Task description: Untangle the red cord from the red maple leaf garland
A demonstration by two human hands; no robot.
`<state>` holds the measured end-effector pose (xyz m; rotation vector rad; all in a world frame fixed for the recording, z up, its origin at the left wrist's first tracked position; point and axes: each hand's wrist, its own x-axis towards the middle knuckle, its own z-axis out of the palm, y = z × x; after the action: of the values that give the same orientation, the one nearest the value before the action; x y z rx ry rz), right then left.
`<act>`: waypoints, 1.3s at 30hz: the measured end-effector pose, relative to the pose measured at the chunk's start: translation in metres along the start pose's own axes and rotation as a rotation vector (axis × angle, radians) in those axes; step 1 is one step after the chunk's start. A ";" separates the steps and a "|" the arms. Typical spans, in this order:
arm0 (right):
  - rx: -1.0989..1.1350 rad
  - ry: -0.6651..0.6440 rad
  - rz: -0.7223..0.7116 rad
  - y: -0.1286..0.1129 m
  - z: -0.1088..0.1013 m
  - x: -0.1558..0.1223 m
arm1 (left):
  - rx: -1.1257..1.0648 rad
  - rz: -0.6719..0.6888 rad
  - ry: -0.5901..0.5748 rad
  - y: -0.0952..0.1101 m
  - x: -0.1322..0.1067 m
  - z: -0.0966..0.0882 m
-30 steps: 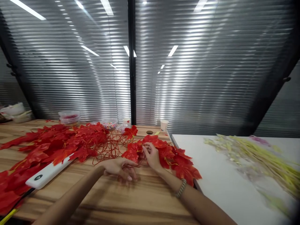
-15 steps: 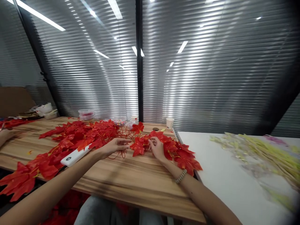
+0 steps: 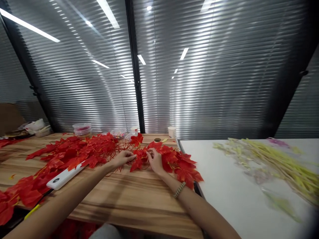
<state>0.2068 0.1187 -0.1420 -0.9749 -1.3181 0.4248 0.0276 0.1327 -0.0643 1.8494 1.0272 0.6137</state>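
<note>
Working at red leaves (image 3: pixel 136 164), two hands (image 3: pixel 122 158) (image 3: pixel 156 161) face two cups (image 3: pixel 171 132) (image 3: pixel 134 130).

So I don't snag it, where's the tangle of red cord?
In the head view, the tangle of red cord lies left of centre on the wooden table, beyond the left hand, right of the larger red leaf pile.

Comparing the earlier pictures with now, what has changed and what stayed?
The left hand has moved forward to the red leaves, nearer the right hand; whether it holds anything is unclear. The right hand stays at the leaves; the paper cups stand unmoved.
</note>
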 end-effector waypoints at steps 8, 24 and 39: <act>0.002 -0.019 0.022 0.006 -0.001 0.000 | -0.319 -0.093 -0.116 -0.012 0.018 0.015; 0.045 -0.103 -0.028 -0.006 -0.005 -0.006 | 0.095 0.062 0.109 -0.015 -0.040 -0.047; 0.013 -0.177 -0.023 -0.004 -0.004 -0.017 | 0.604 -0.099 1.203 -0.091 -0.073 -0.174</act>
<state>0.2048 0.1018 -0.1490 -0.9268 -1.4833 0.5104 -0.1779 0.1750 -0.0635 1.8296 2.2482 1.5661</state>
